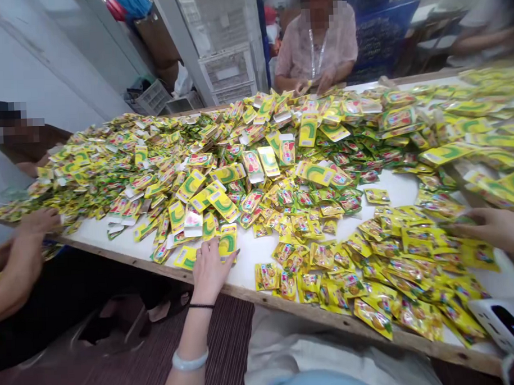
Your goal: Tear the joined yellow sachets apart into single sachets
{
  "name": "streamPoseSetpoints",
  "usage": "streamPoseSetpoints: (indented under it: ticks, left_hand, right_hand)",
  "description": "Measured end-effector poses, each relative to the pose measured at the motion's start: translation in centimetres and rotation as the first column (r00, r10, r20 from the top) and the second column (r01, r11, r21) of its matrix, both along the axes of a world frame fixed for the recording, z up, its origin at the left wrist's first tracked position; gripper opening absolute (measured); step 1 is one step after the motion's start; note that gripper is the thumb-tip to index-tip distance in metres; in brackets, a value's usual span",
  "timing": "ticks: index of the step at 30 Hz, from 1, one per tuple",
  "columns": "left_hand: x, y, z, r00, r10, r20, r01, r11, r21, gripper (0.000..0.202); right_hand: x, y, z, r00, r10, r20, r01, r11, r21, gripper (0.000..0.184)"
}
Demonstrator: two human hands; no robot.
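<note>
A huge heap of small yellow and green sachets (281, 175) covers the white table (251, 254). My left hand (209, 270), with a black band and a pale bangle on the wrist, rests at the near edge. Its thumb and fingers pinch a yellow-green packet (227, 238) beside a small cluster of similar packets. My right hand (490, 226) comes in from the right with fingers stretched out flat over a pile of shiny yellow sachets (394, 266), holding nothing that I can see.
A person's arm and hand (34, 223) work the heap at the left. Another person (319, 50) sits across the table, and a third arm (483, 38) shows at the far right. A white device (504, 321) lies at the near right corner. Crates (229, 70) stand behind.
</note>
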State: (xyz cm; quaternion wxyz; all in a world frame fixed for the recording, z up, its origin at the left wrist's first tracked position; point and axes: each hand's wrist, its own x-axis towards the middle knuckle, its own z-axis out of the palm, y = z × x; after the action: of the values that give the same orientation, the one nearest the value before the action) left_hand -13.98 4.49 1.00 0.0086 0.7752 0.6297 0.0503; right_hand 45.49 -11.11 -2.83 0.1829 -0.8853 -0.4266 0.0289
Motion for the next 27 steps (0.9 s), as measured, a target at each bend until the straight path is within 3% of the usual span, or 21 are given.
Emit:
streamPoseSetpoints:
  ticks: [1,2,5,7,8,10,13,15,17,19,21,25,27]
  left_hand:
    - [0.7,0.1,-0.2,0.999,-0.017,-0.037,0.017,1.000,-0.002,0.055]
    - [1.4,0.2,-0.4,0.997,-0.034,-0.062,0.034,0.999,-0.012,0.056]
    - [2.8,1.1,-0.4,0.990,-0.082,-0.111,0.075,0.995,-0.069,0.060]
    - [3.1,1.8,-0.3,0.991,-0.079,-0.111,0.068,0.992,-0.103,0.064]
    - [3.1,2.2,-0.2,0.993,-0.073,-0.088,0.063,0.991,-0.116,0.063]
    - [2.9,2.7,-0.1,0.999,-0.052,0.005,0.052,0.989,-0.141,0.056]
    - [2.9,2.7,-0.1,0.959,0.000,0.282,0.049,0.985,-0.165,0.043]
    - [3.4,2.1,0.0,0.838,0.035,0.544,0.082,0.978,-0.190,0.041]
    - [4.5,1.0,0.2,0.637,0.103,0.764,0.167,0.949,-0.268,0.044]
    - [5.9,-0.4,0.6,0.450,0.235,0.862,0.283,0.878,-0.387,0.042]
    - [7.6,-1.8,0.9,0.344,0.352,0.871,0.392,0.789,-0.474,0.039]
    - [10.4,-4.0,0.9,0.296,0.442,0.847,0.523,0.666,-0.531,0.038]
    - [11.3,-4.5,0.6,0.299,0.464,0.834,0.573,0.612,-0.546,0.037]
  right_hand:
    - [-1.2,-0.2,1.2,1.000,-0.006,-0.022,0.002,0.985,-0.171,0.040]
    - [-2.7,-0.4,2.6,0.996,0.069,0.056,-0.059,0.983,-0.172,0.035]
    - [-8.2,-0.4,6.8,0.964,0.134,0.229,-0.144,0.989,0.026,0.022]
    - [-12.0,-0.1,8.7,0.993,0.109,0.054,-0.117,0.976,0.181,0.024]
    - [-13.7,0.1,9.1,0.987,0.106,-0.119,-0.072,0.962,0.263,0.026]
    - [-16.6,0.5,8.9,0.853,0.188,-0.487,0.010,0.927,0.374,0.031]
    - [-20.2,1.4,6.6,0.567,0.269,-0.778,0.169,0.887,0.430,0.038]
    - [-22.3,2.0,4.9,0.419,0.290,-0.861,0.243,0.877,0.414,0.041]
    - [-24.3,2.6,3.6,0.350,0.295,-0.889,0.236,0.891,0.388,0.041]
    - [-25.8,3.1,2.8,0.373,0.292,-0.881,0.162,0.914,0.372,0.040]
    - [-26.6,3.7,2.4,0.401,0.309,-0.862,0.076,0.927,0.367,0.039]
    - [-26.2,4.9,2.4,0.603,0.458,-0.653,-0.301,0.889,0.346,0.031]
    - [-25.6,5.5,2.6,0.657,0.527,-0.539,-0.446,0.848,0.285,0.029]
